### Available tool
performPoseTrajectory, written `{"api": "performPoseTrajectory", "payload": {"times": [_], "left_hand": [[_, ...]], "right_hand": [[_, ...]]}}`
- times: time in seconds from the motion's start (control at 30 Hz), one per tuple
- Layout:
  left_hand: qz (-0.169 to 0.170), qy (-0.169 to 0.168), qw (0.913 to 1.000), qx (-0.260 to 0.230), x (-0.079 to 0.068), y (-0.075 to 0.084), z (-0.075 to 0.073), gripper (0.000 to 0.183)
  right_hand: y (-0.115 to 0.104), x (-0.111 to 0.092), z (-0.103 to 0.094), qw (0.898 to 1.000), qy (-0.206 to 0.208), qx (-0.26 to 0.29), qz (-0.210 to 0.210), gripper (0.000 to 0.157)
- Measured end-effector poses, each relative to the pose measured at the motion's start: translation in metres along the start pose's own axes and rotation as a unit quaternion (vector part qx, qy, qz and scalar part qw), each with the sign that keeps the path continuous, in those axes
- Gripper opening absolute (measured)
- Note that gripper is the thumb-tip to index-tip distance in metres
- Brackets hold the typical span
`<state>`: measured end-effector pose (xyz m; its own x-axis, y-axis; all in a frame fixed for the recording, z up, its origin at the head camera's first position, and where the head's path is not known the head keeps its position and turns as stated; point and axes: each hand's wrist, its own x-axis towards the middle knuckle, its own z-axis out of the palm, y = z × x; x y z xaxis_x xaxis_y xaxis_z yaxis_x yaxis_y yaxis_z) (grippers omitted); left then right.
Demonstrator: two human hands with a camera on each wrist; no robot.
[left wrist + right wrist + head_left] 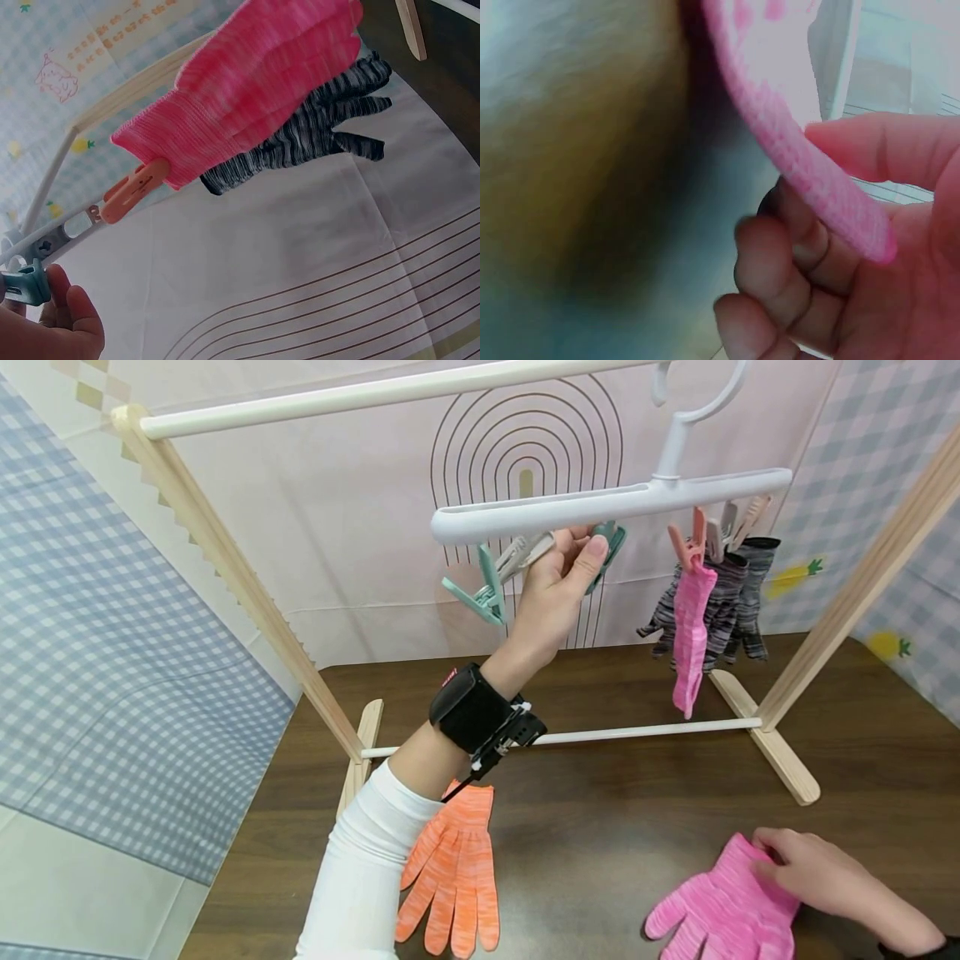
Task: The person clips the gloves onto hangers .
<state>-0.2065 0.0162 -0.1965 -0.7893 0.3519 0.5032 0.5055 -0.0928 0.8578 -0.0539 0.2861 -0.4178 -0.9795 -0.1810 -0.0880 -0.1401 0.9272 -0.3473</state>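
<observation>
My left hand [551, 581] is raised under the white hanger [615, 506], its thumb and fingers pinching a dark teal clothespin [609, 556]. In the left wrist view the same clothespin [27, 283] sits against the fingertips at the lower left. Just left of that hand hang a grey clothespin [523, 553] and a mint green clothespin [487, 593]. Down at the table's front right, my right hand [813, 868] pinches the cuff of a pink glove [723, 906]. In the right wrist view the cuff [810, 172] lies between thumb and curled fingers.
From the hanger's right end hang a pink glove [692, 635] on a coral clothespin [692, 539] and dark striped gloves [750, 593]. An orange glove [453, 877] lies on the wooden table [570, 843], partly behind my left sleeve. A wooden rack [232, 568] frames the hanger.
</observation>
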Motion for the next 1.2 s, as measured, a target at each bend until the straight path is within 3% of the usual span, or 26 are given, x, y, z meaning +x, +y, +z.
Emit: {"api": "performPoseTrajectory", "payload": {"times": [0.23,0.3,0.57,1.2], "left_hand": [[-0.03,-0.03,0.9991,-0.01,0.004,0.0,-0.003,0.03],[-0.023,-0.035,0.999,-0.016,0.003,0.0,-0.002,0.029],[0.094,-0.018,0.9953,-0.013,0.003,-0.002,0.0,0.023],[0.103,-0.022,0.9943,0.016,0.003,-0.003,0.003,0.009]], "right_hand": [[-0.028,-0.01,-0.008,0.998,0.032,0.043,0.02,0.009],[-0.03,-0.008,-0.011,0.998,0.05,0.046,0.013,0.007],[-0.039,0.002,-0.021,0.995,0.081,0.057,-0.007,0.004],[-0.064,0.021,-0.043,0.993,0.112,0.029,-0.032,0.016]]}}
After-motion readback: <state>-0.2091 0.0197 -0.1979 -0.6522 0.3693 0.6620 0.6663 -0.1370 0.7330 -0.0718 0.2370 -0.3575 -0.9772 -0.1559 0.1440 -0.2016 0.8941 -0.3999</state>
